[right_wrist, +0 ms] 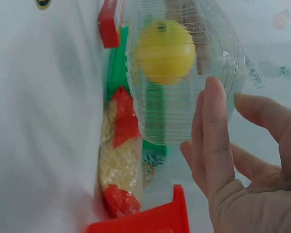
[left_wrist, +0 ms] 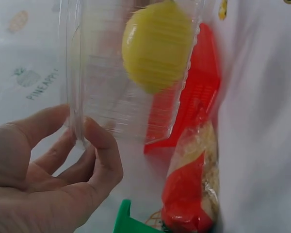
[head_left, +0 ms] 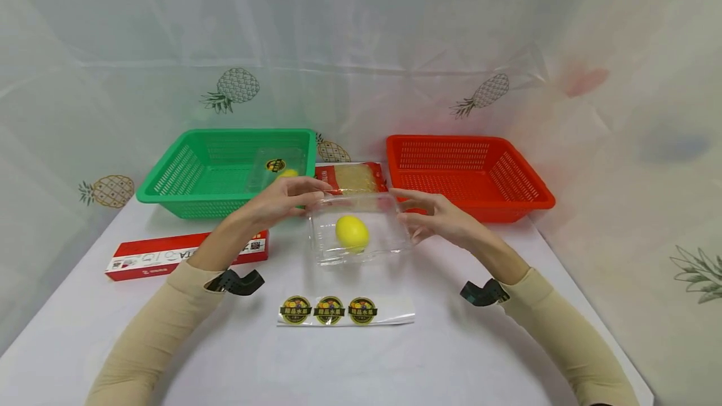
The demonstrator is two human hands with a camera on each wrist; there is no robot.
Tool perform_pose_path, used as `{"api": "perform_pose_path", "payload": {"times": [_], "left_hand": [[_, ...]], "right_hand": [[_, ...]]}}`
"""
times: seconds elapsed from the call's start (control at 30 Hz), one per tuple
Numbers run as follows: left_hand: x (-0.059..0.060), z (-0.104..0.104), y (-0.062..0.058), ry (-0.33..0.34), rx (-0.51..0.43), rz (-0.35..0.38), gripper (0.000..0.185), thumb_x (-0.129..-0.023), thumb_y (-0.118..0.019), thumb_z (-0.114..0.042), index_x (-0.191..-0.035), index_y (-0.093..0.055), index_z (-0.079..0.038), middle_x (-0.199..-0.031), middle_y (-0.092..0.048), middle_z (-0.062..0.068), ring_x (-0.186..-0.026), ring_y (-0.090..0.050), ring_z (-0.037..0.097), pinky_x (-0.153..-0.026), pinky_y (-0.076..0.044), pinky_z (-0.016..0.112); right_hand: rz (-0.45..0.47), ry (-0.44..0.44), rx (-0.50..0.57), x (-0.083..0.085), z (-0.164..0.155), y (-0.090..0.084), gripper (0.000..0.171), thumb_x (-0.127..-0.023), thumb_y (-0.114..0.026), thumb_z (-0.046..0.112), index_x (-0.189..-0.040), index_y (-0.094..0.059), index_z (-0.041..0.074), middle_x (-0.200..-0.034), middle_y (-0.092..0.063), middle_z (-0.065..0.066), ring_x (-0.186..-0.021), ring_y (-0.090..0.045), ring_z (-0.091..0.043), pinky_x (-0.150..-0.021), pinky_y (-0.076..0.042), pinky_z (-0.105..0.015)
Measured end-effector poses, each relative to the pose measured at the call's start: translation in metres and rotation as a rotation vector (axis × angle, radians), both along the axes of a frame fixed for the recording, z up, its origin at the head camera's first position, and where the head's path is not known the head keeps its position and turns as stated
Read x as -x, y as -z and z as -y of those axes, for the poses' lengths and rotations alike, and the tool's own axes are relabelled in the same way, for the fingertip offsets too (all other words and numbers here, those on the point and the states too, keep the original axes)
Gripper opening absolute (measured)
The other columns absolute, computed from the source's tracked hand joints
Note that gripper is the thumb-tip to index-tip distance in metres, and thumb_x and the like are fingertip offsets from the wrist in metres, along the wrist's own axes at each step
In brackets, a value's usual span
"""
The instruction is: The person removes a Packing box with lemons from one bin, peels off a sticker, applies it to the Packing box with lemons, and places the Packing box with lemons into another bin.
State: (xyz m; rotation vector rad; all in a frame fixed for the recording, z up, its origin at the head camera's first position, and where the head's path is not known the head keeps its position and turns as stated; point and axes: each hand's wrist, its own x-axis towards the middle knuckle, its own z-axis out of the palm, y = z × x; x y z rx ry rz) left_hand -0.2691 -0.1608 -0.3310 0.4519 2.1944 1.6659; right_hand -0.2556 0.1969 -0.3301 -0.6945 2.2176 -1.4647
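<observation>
A clear plastic clamshell box (head_left: 361,249) with a yellow lemon (head_left: 352,233) inside is held up over the white table, between both hands. My left hand (head_left: 284,198) pinches its left end; in the left wrist view the thumb and a bent finger close on the clear rim. At the other end my right hand (head_left: 434,215) grips the rim, its thumb on one side and its straighter fingers (right_wrist: 216,131) on the other. Below the box, nearer to me, lies a white strip (head_left: 395,311) bearing three round black-and-gold stickers (head_left: 329,311).
At the back left stands a green basket (head_left: 225,205) containing another stickered clear box (head_left: 265,165) with something yellow. A red basket (head_left: 479,210) is at the back right. Between them lies a red-and-clear bag (head_left: 354,178). A long red-and-white carton (head_left: 152,257) lies under my left forearm.
</observation>
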Motion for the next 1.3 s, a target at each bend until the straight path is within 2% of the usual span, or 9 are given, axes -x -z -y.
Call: {"api": "perform_pose_path", "payload": {"times": [0.07, 0.13, 0.2, 0.37, 0.57, 0.73, 0.9, 1.07, 1.3], "left_hand": [[-0.002, 0.002, 0.002, -0.018, 0.009, -0.007, 0.048, -0.094, -0.065, -0.034, -0.134, -0.056, -0.009, -0.138, -0.054, 0.006, -0.118, -0.053, 0.027, -0.100, -0.051, 0.044], [-0.004, 0.003, 0.004, -0.036, 0.008, -0.010, 0.049, -0.094, -0.066, -0.034, -0.135, -0.056, -0.008, -0.136, -0.055, 0.006, -0.118, -0.054, 0.025, -0.099, -0.051, 0.043], [-0.006, 0.005, 0.007, -0.059, 0.004, -0.009, 0.049, -0.093, -0.067, -0.034, -0.134, -0.056, -0.008, -0.132, -0.057, 0.006, -0.115, -0.056, 0.024, -0.097, -0.053, 0.039], [-0.014, 0.012, 0.010, -0.071, -0.018, -0.035, 0.048, -0.092, -0.069, -0.032, -0.133, -0.057, -0.009, -0.129, -0.061, 0.010, -0.113, -0.062, 0.028, -0.093, -0.055, 0.032], [-0.026, 0.017, 0.015, -0.104, 0.038, -0.071, 0.051, -0.089, -0.071, -0.037, -0.133, -0.057, -0.014, -0.135, -0.061, 0.012, -0.111, -0.066, 0.022, -0.102, -0.051, 0.038], [-0.035, 0.016, 0.023, -0.163, 0.024, -0.067, 0.053, -0.087, -0.073, -0.038, -0.131, -0.060, -0.012, -0.134, -0.062, 0.013, -0.110, -0.066, 0.012, -0.105, -0.049, 0.037], [-0.037, 0.017, 0.031, -0.207, 0.037, -0.069, 0.050, -0.085, -0.075, -0.042, -0.127, -0.066, -0.017, -0.130, -0.066, 0.010, -0.111, -0.066, 0.013, -0.108, -0.045, 0.042], [-0.039, 0.016, 0.037, -0.176, 0.050, -0.031, 0.056, -0.082, -0.077, -0.041, -0.131, -0.063, -0.019, -0.135, -0.063, 0.006, -0.122, -0.060, 0.015, -0.113, -0.040, 0.048], [-0.038, 0.013, 0.048, -0.097, 0.068, -0.029, 0.068, -0.085, -0.077, -0.031, -0.144, -0.049, -0.010, -0.137, -0.059, 0.018, -0.126, -0.060, 0.026, -0.106, -0.047, 0.044]], "right_hand": [[0.002, 0.009, 0.002, -0.002, 0.002, 0.003, 0.060, -0.094, -0.066, 0.024, -0.149, -0.042, 0.028, -0.145, -0.048, -0.015, -0.092, -0.066, -0.030, -0.071, -0.061, -0.040], [-0.003, 0.025, 0.001, -0.003, 0.003, 0.005, 0.060, -0.093, -0.067, 0.024, -0.148, -0.043, 0.028, -0.143, -0.050, -0.013, -0.094, -0.066, -0.028, -0.071, -0.061, -0.040], [-0.012, 0.037, 0.000, -0.004, 0.005, 0.007, 0.060, -0.093, -0.068, 0.025, -0.148, -0.044, 0.028, -0.143, -0.051, -0.013, -0.098, -0.066, -0.028, -0.071, -0.061, -0.041], [-0.017, 0.064, 0.002, -0.006, 0.004, 0.011, 0.061, -0.092, -0.069, 0.026, -0.147, -0.044, 0.028, -0.141, -0.051, -0.014, -0.091, -0.067, -0.028, -0.070, -0.061, -0.040], [0.000, 0.062, 0.040, -0.010, 0.005, 0.015, 0.060, -0.093, -0.068, 0.021, -0.148, -0.044, 0.022, -0.139, -0.050, -0.022, -0.077, -0.068, -0.025, -0.069, -0.061, -0.040], [0.033, 0.059, 0.059, -0.012, 0.007, 0.020, 0.062, -0.092, -0.069, 0.020, -0.149, -0.042, 0.018, -0.134, -0.051, -0.024, -0.076, -0.068, -0.023, -0.069, -0.061, -0.040], [0.059, 0.053, 0.084, -0.013, 0.010, 0.024, 0.063, -0.093, -0.068, 0.017, -0.149, -0.041, 0.014, -0.128, -0.053, -0.028, -0.075, -0.067, -0.020, -0.069, -0.061, -0.041], [0.066, 0.072, 0.073, -0.013, 0.010, 0.031, 0.064, -0.092, -0.070, 0.019, -0.149, -0.041, 0.016, -0.128, -0.055, -0.028, -0.074, -0.067, -0.020, -0.070, -0.061, -0.041], [0.071, 0.071, 0.061, -0.009, 0.011, 0.047, 0.066, -0.092, -0.069, 0.016, -0.150, -0.038, 0.014, -0.136, -0.048, -0.029, -0.074, -0.070, -0.022, -0.068, -0.061, -0.042]]}}
